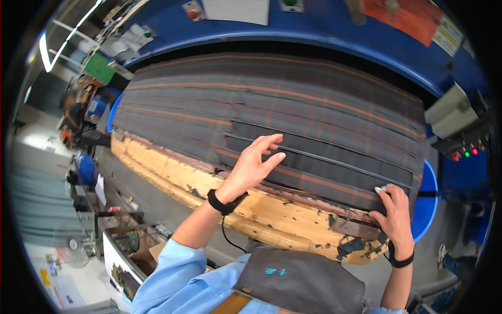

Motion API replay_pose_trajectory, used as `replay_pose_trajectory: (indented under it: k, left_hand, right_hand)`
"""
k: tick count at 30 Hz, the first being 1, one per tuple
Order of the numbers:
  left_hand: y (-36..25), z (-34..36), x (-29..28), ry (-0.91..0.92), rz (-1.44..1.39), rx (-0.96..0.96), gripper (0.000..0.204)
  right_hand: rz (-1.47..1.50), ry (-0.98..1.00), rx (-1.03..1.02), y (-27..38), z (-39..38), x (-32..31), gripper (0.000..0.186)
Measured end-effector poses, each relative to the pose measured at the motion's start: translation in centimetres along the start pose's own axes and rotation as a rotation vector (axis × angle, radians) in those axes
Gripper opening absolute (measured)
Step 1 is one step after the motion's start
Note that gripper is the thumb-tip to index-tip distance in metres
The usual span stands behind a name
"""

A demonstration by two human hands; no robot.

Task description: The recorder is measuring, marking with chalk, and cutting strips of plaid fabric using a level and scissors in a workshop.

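A thick stack of grey plaid fabric [293,104] with orange lines lies on a worn wooden board [261,214]. My left hand [256,162] hovers with fingers spread over the near edge of the stack, just above a dark fabric strip [334,157]. My right hand [395,209] rests at the stack's right near corner, fingers curled on a small pale object [383,188] that I cannot identify. Both wrists wear black bands. I wear a light blue shirt and a grey apron [303,282].
A blue machine frame [314,31] arches behind the fabric, with a grey control box and coloured lights [465,152] at right. To the left are a cluttered workbench [125,235], a fan [73,243] and a distant person [73,112].
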State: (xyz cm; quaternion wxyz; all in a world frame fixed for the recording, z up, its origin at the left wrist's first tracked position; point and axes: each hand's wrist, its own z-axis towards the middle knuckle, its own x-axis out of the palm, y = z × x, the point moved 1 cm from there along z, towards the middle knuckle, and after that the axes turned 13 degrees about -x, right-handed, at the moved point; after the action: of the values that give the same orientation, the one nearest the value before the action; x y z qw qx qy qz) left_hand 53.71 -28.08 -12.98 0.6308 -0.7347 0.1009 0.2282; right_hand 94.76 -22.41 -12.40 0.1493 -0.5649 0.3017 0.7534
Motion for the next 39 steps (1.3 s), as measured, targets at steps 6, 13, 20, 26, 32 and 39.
replay_pose_trajectory:
  k: [6, 13, 20, 26, 32, 39]
  left_hand:
    - [4.8, -4.7, -5.6, -0.538, -0.221, -0.217, 0.048]
    - [7.4, -5.4, -5.6, -0.530, -0.507, -0.295, 0.051]
    - [6.9, -5.0, -4.4, -0.521, -0.484, -0.301, 0.052]
    - [5.8, -5.5, -4.2, -0.502, -0.310, -0.302, 0.054]
    - [4.1, -4.6, -3.7, -0.160, 0.650, 0.209, 0.073]
    - [2.9, -3.3, -3.5, 0.005, 0.746, 0.197, 0.065]
  right_hand:
    - [-0.044, -0.131, 0.322, -1.9, -3.5, 1.8, 0.065]
    - [0.042, -0.387, 0.453, -2.6, -5.9, 3.7, 0.053]
    - [0.082, -0.395, 0.458, -2.8, -6.2, 3.7, 0.052]
    - [0.091, -0.352, 0.497, -2.8, -6.2, 3.6, 0.054]
    - [-0.136, -0.119, 0.194, -1.5, -5.0, 2.1, 0.077]
    - [-0.095, -0.064, 0.108, -1.4, -2.9, 1.0, 0.070]
